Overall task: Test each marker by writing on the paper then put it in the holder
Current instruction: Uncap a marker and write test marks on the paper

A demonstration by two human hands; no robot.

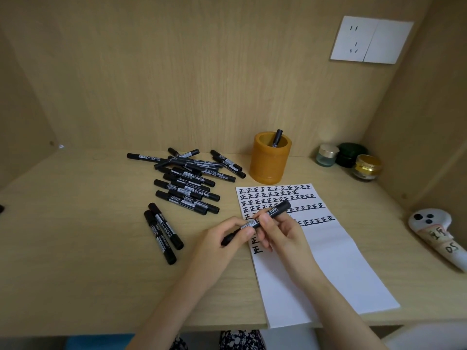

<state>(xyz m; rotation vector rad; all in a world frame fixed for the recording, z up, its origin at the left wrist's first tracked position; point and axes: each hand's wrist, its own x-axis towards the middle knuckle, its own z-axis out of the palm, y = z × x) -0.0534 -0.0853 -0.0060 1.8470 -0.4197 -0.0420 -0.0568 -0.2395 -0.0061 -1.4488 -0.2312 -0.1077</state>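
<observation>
Both hands hold one black marker [274, 213] slantwise above the paper's left edge. My left hand [225, 242] grips its lower end and my right hand [280, 232] pinches its middle. The white paper [336, 256] lies on the desk with several rows of black characters on its upper half. An orange holder [269, 162] stands behind the paper with one marker [277, 137] in it. A heap of several black markers [188, 181] lies left of the holder, and two more markers [163, 232] lie nearer, left of my left hand.
Three small jars [347, 159] stand at the back right corner. A white controller [437, 236] with labels lies at the right edge. A wall socket [371, 39] is on the back panel. Wooden side walls close in the desk [75, 248].
</observation>
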